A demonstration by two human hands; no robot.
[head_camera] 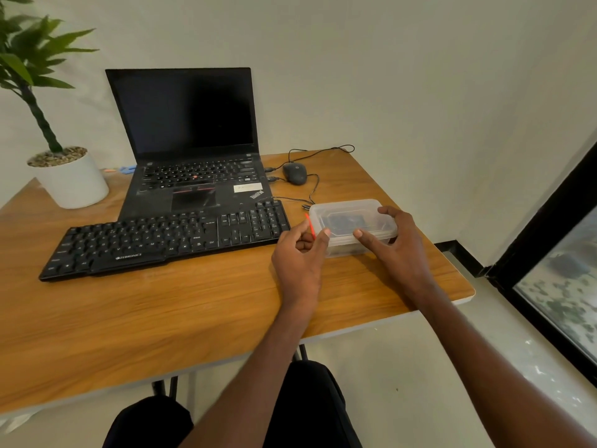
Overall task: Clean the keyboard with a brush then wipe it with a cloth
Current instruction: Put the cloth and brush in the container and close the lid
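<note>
My right hand (395,240) gripped the right end of a clear plastic container (352,221), fingers curled over its far right corner and thumb laid along the near edge of the lid. My left hand (298,253) was at the container's left end, thumb tip touching the lid's near-left corner, fingers curled in around a thin red stick (310,226) that poked up past my knuckles. Could not tell what the stick was, or whether it was a brush handle. The lid was on the container. Something dark sat inside, blurred through the plastic, could not identify it.

The container sat on the right part of the wooden table (161,318), just beside the right end of the black Zebronics keyboard (168,240). The keyboard lay flat, angled slightly, with its number pad end nearest my left hand, apart from it. No cloth could be made out.

Behind the keyboard was an open ThinkPad laptop (193,150), screen dark, its front edge touching or just behind the keyboard's far edge. A black wired mouse (295,173) lay right of the laptop, beyond the container, its cable (315,185) looping across the table toward the laptop's side. A white pot with a green plant (69,179) stood at the far left of the table. Small blue and orange items (124,170) lay behind the laptop's left side, too small to tell. My dark-trousered knees (310,409) showed under the near table edge.
</note>
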